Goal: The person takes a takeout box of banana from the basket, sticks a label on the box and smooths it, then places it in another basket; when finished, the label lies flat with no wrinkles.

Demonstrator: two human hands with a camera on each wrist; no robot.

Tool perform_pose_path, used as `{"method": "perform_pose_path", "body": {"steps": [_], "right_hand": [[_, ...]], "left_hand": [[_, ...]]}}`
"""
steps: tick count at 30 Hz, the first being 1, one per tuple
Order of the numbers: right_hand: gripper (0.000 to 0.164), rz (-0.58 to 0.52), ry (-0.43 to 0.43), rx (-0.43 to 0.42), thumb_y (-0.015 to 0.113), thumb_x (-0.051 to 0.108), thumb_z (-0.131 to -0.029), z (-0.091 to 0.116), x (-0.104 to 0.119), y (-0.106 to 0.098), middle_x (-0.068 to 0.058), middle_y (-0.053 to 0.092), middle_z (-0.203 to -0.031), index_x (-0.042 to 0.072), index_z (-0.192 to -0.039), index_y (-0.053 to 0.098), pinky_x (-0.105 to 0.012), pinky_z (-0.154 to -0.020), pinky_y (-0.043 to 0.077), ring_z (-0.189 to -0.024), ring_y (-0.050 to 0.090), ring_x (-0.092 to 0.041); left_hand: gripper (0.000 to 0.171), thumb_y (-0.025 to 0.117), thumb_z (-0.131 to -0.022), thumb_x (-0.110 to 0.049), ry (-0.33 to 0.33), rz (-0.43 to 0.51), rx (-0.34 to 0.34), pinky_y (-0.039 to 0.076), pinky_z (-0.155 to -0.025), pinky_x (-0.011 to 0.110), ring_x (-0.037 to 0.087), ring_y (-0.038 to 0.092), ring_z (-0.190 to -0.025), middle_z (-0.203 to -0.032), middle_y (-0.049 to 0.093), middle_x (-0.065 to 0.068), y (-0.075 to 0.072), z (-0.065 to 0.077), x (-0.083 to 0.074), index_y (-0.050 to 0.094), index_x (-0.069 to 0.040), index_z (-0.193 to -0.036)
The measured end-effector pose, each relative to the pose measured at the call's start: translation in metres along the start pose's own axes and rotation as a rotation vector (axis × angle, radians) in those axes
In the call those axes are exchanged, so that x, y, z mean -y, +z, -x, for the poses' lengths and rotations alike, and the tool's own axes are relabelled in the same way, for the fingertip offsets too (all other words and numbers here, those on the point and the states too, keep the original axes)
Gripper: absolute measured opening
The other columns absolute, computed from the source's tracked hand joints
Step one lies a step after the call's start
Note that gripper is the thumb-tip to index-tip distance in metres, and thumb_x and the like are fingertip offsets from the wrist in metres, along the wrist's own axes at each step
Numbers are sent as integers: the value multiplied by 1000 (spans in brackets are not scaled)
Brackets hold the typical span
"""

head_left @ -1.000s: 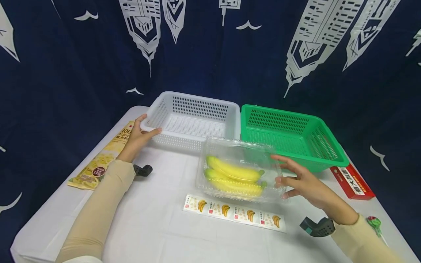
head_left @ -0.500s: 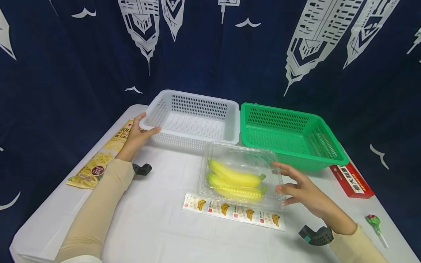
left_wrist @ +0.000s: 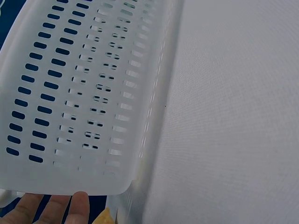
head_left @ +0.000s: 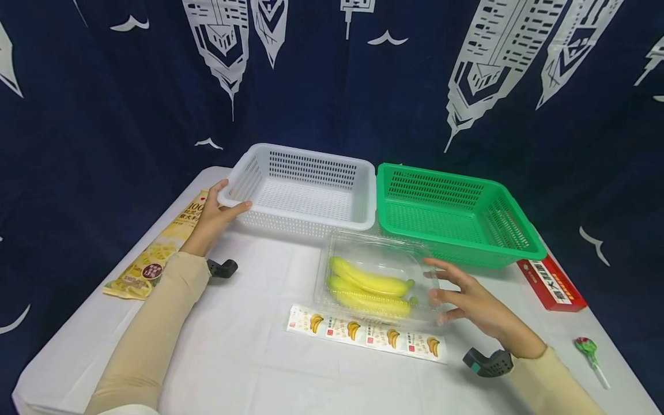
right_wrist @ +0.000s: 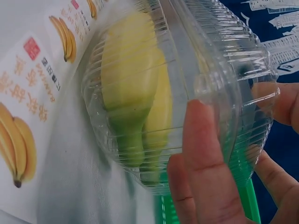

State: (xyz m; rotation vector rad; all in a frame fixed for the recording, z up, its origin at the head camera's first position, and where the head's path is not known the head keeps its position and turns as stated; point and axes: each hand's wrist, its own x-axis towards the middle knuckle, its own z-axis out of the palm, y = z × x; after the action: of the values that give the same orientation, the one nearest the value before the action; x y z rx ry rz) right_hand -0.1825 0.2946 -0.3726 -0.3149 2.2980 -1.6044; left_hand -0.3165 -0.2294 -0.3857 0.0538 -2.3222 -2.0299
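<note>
In the head view, my left hand grips the near left corner of a white plastic basket, thumb along its front rim. Its fingertips show at the basket's end wall in the left wrist view. My right hand holds the right side of a clear plastic clamshell box, thumb and fingers spread on either side of the lid's edge. Inside the box lie yellow bananas with green tips. A strip of banana stickers lies along the box's near edge.
A green basket stands right of the white one, behind the box. The yellow pasta bag lies at the left table edge. On the right are a red box and a lollipop. A dark blue patterned curtain hangs behind.
The clamshell box has come slightly nearer to me and down toward the sticker strip, with my right hand on it. My left hand stays on the white basket's corner.
</note>
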Motion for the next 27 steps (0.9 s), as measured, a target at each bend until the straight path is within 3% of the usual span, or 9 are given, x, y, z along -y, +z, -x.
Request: {"method": "perform_pose_path", "body": {"steps": [8, 12, 18, 22, 27], "right_hand": [[73, -24, 17, 16, 65, 11, -107, -9, -5, -2, -35, 20, -166, 12, -170, 29, -40, -72, 66, -107, 66, -22], [76, -26, 13, 35, 65, 11, -106, -12, -6, -4, -36, 19, -167, 12, -171, 26, -41, -73, 66, -111, 65, -24], [79, -24, 7, 65, 64, 10, -108, -11, -8, -6, -38, 18, -167, 15, -173, 21, -39, -75, 65, -109, 69, -19], [79, 61, -31, 23, 63, 12, -109, -9, -6, -4, -38, 20, -167, 12, -174, 18, -37, -79, 64, -116, 67, -23], [74, 246, -94, -98, 65, 15, -109, -5, 1, 1, -34, 29, -166, 7, -171, 25, -42, -90, 60, -132, 58, -46]], "left_hand": [[100, 73, -104, -24, -5, -33, 10, 41, -113, 38, 18, 46, -128, -171, 31, 19, -1, 0, 3, 2, -27, -175], [99, 71, -105, -25, -4, -49, 15, 41, -116, 40, 23, 45, -134, -171, 29, 20, -2, 1, 0, 1, -24, -175], [96, 67, -107, -27, 13, -165, 6, 40, -117, 45, 35, 44, -139, -165, 34, 27, -5, 11, -14, 0, -12, -174], [92, 66, -106, -23, 55, -212, -25, 34, -124, 56, 44, 34, -153, -171, 24, 28, -7, 18, -25, 5, -5, -173], [84, 70, -104, -22, 138, -348, -48, 20, -129, 65, 49, 20, -160, -176, 12, 27, -6, 36, -39, 23, -3, -171]]}}
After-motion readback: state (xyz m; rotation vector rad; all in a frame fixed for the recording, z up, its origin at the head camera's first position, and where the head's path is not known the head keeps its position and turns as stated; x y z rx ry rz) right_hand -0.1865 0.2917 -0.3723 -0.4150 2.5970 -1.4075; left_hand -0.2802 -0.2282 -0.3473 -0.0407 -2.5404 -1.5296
